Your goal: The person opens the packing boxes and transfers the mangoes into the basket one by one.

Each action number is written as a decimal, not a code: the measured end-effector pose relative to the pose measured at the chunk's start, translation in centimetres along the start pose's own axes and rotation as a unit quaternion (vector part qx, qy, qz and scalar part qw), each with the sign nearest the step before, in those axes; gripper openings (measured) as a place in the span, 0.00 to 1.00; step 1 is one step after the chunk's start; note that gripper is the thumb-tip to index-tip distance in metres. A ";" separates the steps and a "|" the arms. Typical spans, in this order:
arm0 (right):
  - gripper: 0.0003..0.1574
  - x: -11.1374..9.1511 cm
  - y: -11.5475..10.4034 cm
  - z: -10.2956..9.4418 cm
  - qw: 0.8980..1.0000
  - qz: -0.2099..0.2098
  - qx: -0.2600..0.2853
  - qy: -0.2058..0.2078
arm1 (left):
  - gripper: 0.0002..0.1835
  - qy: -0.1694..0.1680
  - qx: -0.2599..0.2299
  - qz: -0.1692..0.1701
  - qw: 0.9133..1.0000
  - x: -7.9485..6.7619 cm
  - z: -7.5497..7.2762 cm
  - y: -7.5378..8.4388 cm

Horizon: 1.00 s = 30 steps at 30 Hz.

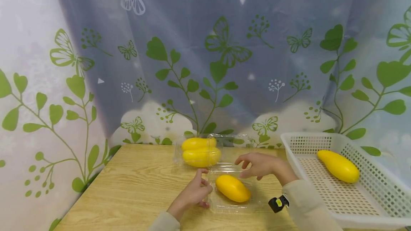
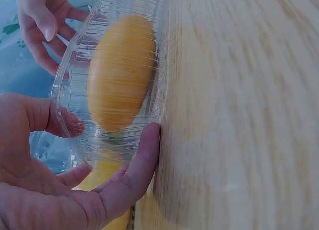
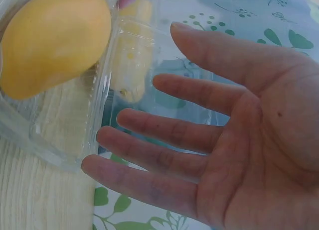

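A clear plastic clamshell box stands on the table with its lid raised at the back. One yellow mango lies inside it. My left hand grips the box's left side; in the left wrist view the thumb is at the rim and a finger lies along the outside, low by the table. The right hand hovers by the box's back right, holding nothing. Its fingers are spread and nearly straight in the right wrist view, their tips close to the box edge.
Behind and to the left, a second clear box contains yellow mangoes. At the right stands a white perforated basket with one mango in it. A patterned curtain hangs behind the wooden table.
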State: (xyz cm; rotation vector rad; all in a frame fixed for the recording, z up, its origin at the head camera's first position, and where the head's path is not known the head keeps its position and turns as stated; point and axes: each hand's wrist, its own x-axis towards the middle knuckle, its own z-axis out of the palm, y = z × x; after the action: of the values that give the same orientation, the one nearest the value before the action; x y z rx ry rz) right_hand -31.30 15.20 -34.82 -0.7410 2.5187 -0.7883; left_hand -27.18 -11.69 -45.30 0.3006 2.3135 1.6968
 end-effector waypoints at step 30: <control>0.30 2.1 -0.8 2.2 0.995 -0.025 -0.098 0.012 | 0.37 -0.004 -0.009 0.006 1.000 0.0 0.0 -0.2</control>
State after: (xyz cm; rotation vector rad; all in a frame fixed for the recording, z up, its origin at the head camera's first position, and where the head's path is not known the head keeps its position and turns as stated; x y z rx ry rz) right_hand -31.52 12.55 -36.46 -0.8656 2.6352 -0.5741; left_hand -27.24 -11.77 -45.45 0.3189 2.2945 1.7177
